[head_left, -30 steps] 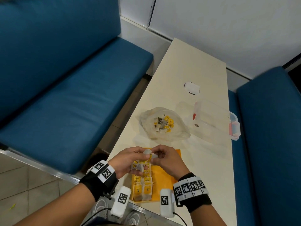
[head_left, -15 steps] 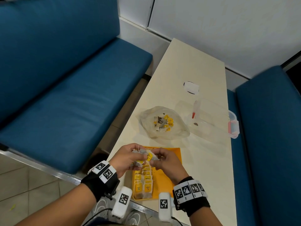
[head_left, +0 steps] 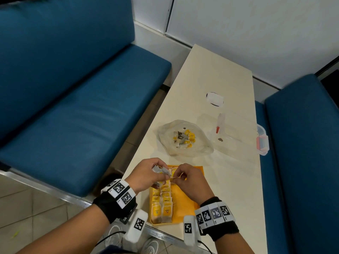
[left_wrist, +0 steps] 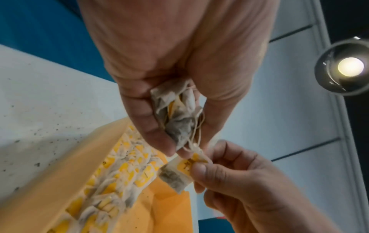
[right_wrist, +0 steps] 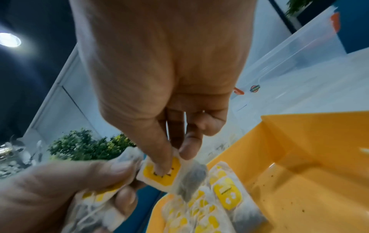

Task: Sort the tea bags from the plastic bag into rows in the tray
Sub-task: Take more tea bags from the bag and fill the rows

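One orange tray (head_left: 192, 195), one plastic bag (head_left: 185, 138), one clear lidded box (head_left: 238, 136), two hands; tea bags too many to count.

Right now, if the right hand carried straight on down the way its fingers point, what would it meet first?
Probably the rows of tea bags in the orange tray: the right hand pinches one tea bag just above them. Depth is hard to judge.

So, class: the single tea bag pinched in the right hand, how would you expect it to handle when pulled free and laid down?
The tea bag probably weighs little: the right hand lifts it with a fingertip pinch. It looks soft, likely to sag. Its string seems tangled with the bundle in the left hand, so it may snag.
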### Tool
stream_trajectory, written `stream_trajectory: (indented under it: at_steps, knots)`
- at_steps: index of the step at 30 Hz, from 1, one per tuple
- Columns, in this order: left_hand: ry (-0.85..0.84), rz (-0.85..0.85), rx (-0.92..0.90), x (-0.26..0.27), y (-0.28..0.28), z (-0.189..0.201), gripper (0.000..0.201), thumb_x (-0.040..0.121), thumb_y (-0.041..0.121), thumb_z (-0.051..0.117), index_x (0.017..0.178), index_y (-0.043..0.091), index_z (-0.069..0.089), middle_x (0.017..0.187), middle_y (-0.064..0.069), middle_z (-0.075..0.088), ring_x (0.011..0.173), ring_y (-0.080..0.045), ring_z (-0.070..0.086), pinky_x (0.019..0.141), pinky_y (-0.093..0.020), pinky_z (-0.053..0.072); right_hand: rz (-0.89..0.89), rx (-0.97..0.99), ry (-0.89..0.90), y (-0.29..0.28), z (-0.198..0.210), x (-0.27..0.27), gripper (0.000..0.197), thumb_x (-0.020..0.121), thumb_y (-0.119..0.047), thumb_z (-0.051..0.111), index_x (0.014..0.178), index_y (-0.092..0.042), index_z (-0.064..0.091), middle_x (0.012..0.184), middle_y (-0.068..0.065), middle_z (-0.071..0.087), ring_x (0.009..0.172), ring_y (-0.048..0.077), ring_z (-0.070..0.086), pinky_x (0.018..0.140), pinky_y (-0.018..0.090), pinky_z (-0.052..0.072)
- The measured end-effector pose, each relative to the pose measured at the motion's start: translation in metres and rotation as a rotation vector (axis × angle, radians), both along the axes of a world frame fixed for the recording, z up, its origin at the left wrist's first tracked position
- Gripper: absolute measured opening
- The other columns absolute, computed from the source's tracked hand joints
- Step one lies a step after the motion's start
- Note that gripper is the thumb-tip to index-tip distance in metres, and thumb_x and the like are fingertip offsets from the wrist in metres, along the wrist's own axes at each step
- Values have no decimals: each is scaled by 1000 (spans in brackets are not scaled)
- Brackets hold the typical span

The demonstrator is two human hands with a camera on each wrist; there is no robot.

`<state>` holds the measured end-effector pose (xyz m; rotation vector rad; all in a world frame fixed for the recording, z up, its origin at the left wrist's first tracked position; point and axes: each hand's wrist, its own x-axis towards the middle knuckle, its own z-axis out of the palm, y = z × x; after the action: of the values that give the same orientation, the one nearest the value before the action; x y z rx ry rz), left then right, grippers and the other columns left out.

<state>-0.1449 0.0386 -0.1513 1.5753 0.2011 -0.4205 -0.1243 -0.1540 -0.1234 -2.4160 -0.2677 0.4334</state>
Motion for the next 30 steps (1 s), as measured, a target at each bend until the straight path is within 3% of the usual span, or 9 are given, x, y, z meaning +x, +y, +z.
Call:
stream_trajectory:
  at_steps: [3,6,10,15,18,22,27,30]
  knots:
    - [54,99,-48,1,7,-7,20,80,8,84,94,17,73,98,-12,74,80,-30,76,61,-35,60,-187,125,60,-14,-2,5,18,74,-13,84,71,-19,67,72,-6,68,61,2,58,62,16,47]
    - [79,135,-53,0,12,-11,19,82,7,83,95,14,72,97,-14,76,79,-28,76,61,-36,60,-268,203,112,-29,-4,7,15,75,-6,82,74,-12,69,68,0,70,62,14,67,66,29,53]
    - [103,150,-50,-1,13,-14,19,83,6,81,97,13,71,95,-12,76,80,-28,77,60,-35,59,-283,226,151,-37,-8,10,19,72,-5,84,69,-15,69,73,1,72,66,18,67,68,33,56]
    - [103,138,-29,-2,11,-19,18,83,8,82,96,14,72,97,-10,75,83,-28,76,61,-34,60,-224,209,304,-39,-23,10,15,80,0,75,78,-10,64,71,10,67,62,21,66,49,24,45]
    - [99,139,-26,-2,10,-21,17,82,7,82,95,13,72,95,-10,75,82,-27,76,63,-38,62,-176,136,359,-38,-33,11,16,85,4,66,81,-11,61,72,14,67,59,18,65,48,24,45]
    - [108,134,-20,-3,12,-25,18,81,9,83,94,14,72,93,-8,75,83,-27,76,67,-43,63,-124,67,430,-34,-44,15,22,85,10,62,80,-12,60,67,9,65,63,25,67,45,21,44]
    - [124,129,-18,-4,11,-26,18,82,7,81,94,13,70,98,-9,75,85,-28,76,64,-39,62,-227,54,473,-26,-54,22,22,85,11,60,80,-11,59,68,11,65,53,17,63,42,22,44]
    - [133,128,-23,-3,11,-26,18,82,7,81,96,12,70,99,-9,75,84,-28,76,64,-38,62,-329,72,447,-21,-62,25,18,86,7,62,82,-10,60,66,8,65,54,20,64,44,25,47]
